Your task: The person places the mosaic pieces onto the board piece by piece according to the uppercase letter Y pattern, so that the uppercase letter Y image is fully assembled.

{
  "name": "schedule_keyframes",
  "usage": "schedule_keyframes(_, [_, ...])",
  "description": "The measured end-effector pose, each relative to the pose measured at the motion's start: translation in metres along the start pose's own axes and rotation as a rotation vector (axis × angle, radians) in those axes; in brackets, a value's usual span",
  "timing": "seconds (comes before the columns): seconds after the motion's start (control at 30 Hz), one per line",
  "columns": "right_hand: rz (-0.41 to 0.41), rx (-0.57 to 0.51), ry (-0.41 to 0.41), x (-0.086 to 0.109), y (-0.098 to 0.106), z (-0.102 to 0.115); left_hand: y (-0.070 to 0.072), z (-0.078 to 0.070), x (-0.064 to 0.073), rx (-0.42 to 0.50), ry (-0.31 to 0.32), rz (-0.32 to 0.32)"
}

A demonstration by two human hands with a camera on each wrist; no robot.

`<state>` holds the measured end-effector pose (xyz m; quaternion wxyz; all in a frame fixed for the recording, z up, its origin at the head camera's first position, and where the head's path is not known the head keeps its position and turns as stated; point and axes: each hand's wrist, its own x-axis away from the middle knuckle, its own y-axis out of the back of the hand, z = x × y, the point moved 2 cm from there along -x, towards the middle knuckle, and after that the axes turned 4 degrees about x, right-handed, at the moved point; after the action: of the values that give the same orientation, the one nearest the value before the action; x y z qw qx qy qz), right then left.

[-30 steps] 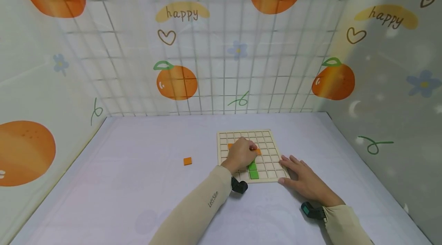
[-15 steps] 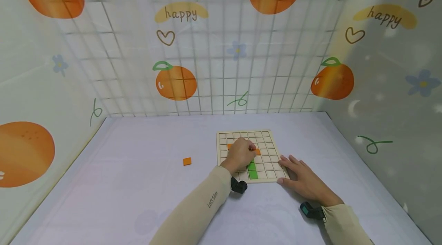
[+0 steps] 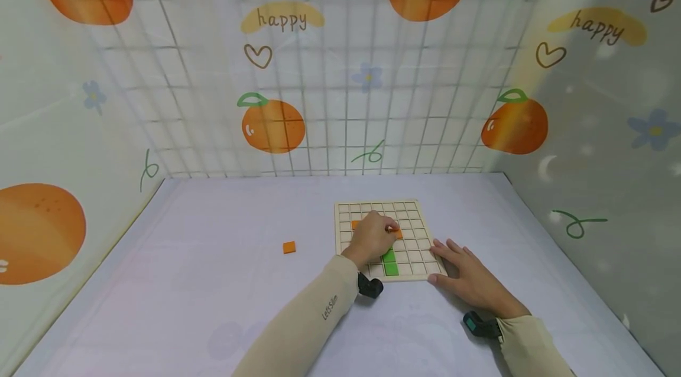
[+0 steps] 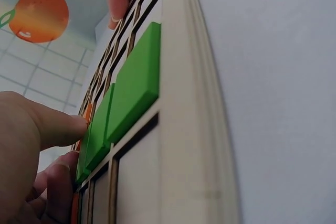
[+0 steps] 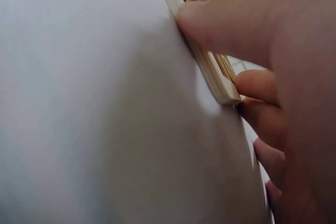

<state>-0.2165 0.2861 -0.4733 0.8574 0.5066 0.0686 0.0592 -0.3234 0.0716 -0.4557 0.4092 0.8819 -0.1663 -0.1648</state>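
Observation:
A square wooden grid board [image 3: 412, 256] lies on the table with green tiles [image 3: 391, 269] in a line from its front edge. My left hand [image 3: 372, 237] reaches over the board, its thumb and curled fingers pinching at an orange tile [image 3: 399, 234] beyond the green ones. In the left wrist view the thumb [image 4: 71, 128] sits close to the orange, the other fingers curled below. One more orange tile [image 3: 354, 224] shows left of that hand. My right hand [image 3: 468, 278] rests at the board's front right corner, thumb [image 5: 210, 22] on the front edge, fingers extended along the right side.
A loose orange tile [image 3: 289, 247] lies on the white tabletop [image 3: 223, 235] left of the board. Printed curtains [image 3: 330, 87] with oranges enclose the back and sides. A camera [image 3: 369, 286] sits on the left wrist, and a second camera [image 3: 479, 325] on the right.
The left fingertips shift very slightly at the orange tile. The right hand, the board and the loose tile stay put; the head view sways a little.

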Motion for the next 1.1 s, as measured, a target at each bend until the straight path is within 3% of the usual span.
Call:
schedule_keyframes(0.23, [-0.009,-0.003,0.006,0.0,0.0,-0.001,0.0,-0.003,0.0,-0.016,-0.001,0.003])
schedule_keyframes(0.37, [-0.006,-0.007,0.003,0.0,-0.001,-0.002,0.0,0.0,0.0,0.023,0.005,0.012])
schedule_keyframes(0.53, [-0.009,-0.008,0.016,0.0,-0.001,-0.003,0.003,0.008,0.001,0.202,0.039,0.031])
schedule_keyframes(0.83, [-0.004,-0.012,0.001,-0.001,-0.002,-0.003,0.011,0.023,0.009,0.632,0.049,-0.037])
schedule_keyframes(0.97, [-0.004,-0.006,-0.01,-0.001,-0.004,-0.004,0.014,0.026,0.015,0.73,0.082,-0.058])
schedule_keyframes(1.1, [-0.004,0.001,-0.015,-0.002,-0.004,-0.004,0.019,0.028,0.024,0.758,0.103,-0.062])
